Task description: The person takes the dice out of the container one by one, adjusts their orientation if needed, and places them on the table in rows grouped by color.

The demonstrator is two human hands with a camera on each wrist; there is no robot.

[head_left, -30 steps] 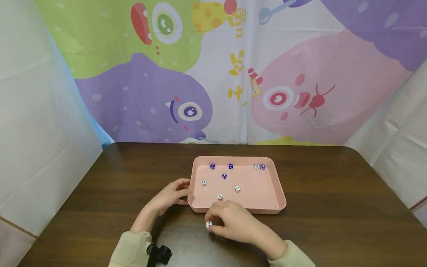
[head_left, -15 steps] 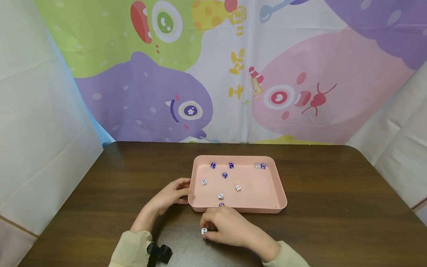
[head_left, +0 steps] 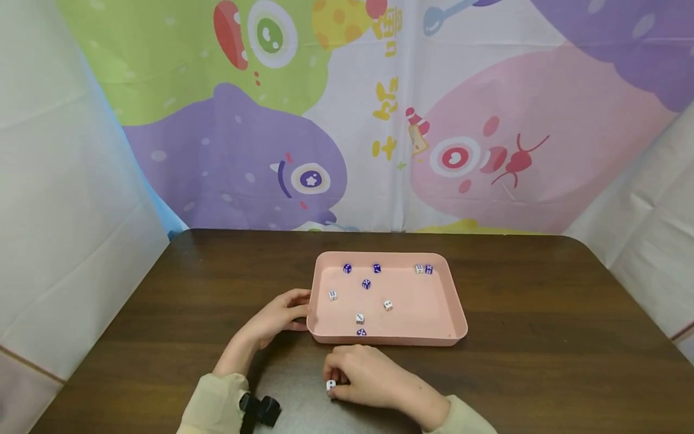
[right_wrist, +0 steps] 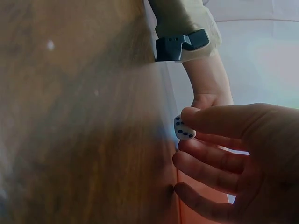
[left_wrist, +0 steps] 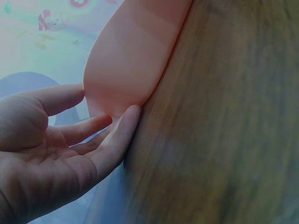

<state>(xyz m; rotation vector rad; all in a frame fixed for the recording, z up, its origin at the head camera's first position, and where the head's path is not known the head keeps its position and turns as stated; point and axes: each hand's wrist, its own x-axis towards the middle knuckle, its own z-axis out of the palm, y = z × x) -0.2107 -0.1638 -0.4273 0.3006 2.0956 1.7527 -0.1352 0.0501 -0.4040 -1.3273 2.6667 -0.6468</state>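
Note:
Between the thumb and fingers of my right hand (head_left: 371,377) is a white die (head_left: 331,385), pinched just in front of the pink tray. In the right wrist view the blue pips of this die (right_wrist: 184,128) show beside the thumb tip. My left hand (head_left: 279,316) touches the left end of the pink tray (head_left: 423,340). Its fingertips (left_wrist: 133,112) rest against the tray's outer wall in the left wrist view, fairly straight. Inside the tray lie several white and blue dice, among them a white die (head_left: 360,319) and a blue die (head_left: 361,332) near the front wall.
The dark wooden table (head_left: 542,313) extends on both sides of the tray. A cartoon-printed curtain (head_left: 374,181) hangs behind its far edge. A black strap mount (head_left: 260,410) sits at the left sleeve.
My right hand has drawn back from the tray's front edge toward the near side, carrying the pinched white die. The blue die at the front wall has come into sight. My left hand stays put.

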